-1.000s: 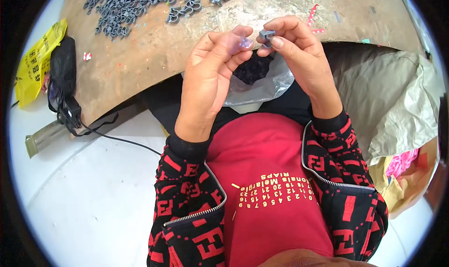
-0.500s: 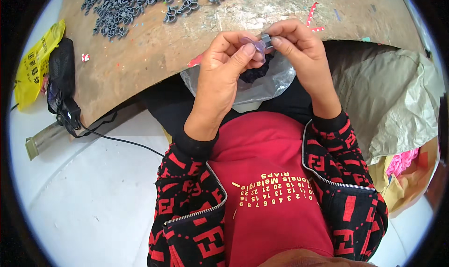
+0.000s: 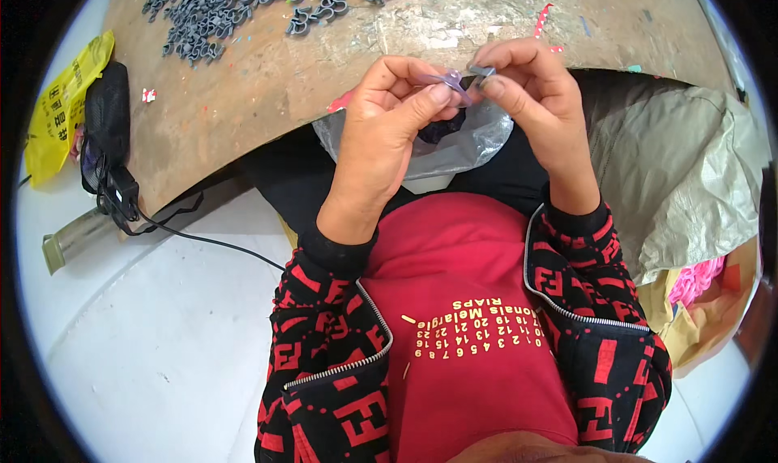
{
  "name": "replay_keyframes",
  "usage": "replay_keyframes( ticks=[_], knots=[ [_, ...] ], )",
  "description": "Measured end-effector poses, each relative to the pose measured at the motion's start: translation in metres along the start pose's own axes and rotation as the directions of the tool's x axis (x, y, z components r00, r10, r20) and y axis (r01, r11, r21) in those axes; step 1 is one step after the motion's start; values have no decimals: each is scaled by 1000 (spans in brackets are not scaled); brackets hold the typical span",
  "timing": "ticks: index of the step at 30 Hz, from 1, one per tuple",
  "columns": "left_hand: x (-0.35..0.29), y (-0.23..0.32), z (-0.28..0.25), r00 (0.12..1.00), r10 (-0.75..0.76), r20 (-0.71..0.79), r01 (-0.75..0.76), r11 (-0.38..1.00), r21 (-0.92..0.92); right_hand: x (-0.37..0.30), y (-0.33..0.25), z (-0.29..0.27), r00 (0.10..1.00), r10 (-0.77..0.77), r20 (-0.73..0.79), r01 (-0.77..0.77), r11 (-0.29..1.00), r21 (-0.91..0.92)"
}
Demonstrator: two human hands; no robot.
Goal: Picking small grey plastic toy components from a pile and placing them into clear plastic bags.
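My left hand [image 3: 389, 115] is closed, pinching a translucent purple suction cup [image 3: 454, 81] between thumb and fingers. Beside it my right hand [image 3: 539, 94] grips a small grey plastic clip [image 3: 482, 72] with thumb and forefinger. The two pieces are very close; whether they touch is hard to tell. Both hands are above a clear plastic bag [image 3: 478, 145] that lines a container at the table's near edge. Dark purple pieces [image 3: 440, 131] lie inside it, partly hidden by my left hand.
A heap of grey clips [image 3: 219, 13] covers the far left of the worn wooden table [image 3: 267, 90]. At the left edge hang a yellow bag [image 3: 69, 110] and a black mesh pouch [image 3: 108, 110] with a cable. A pale woven sack [image 3: 664, 163] lies on the right, above pink material [image 3: 695, 281].
My right hand has shifted slightly to the right and turned the grey clip to another angle. The left hand stays nearly in place with the suction cup.
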State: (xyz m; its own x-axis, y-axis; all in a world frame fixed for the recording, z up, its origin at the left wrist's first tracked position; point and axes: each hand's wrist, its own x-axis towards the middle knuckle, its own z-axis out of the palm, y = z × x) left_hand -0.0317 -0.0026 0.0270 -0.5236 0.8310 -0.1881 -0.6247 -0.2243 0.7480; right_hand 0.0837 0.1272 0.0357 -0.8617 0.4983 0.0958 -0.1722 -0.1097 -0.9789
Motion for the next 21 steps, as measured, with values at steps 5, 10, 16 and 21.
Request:
replay_keyframes(
  ticks=[5,10,16,21],
  knots=[
    [-5,2,7,996,85,41,-94,947,306,-4,-6,3,997,66,43,-66,998,4],
    [-3,1,-8,921,332,206,-357,505,786,-4,-7,5,996,-45,74,72,902,-426],
    [-6,6,-1,995,98,14,-85,767,636,-5,-2,7,999,19,-43,-25,992,-127],
    [-6,6,-8,989,-88,115,53,958,281,-2,-7,0,999,-33,-42,32,999,-14]
  ],
)
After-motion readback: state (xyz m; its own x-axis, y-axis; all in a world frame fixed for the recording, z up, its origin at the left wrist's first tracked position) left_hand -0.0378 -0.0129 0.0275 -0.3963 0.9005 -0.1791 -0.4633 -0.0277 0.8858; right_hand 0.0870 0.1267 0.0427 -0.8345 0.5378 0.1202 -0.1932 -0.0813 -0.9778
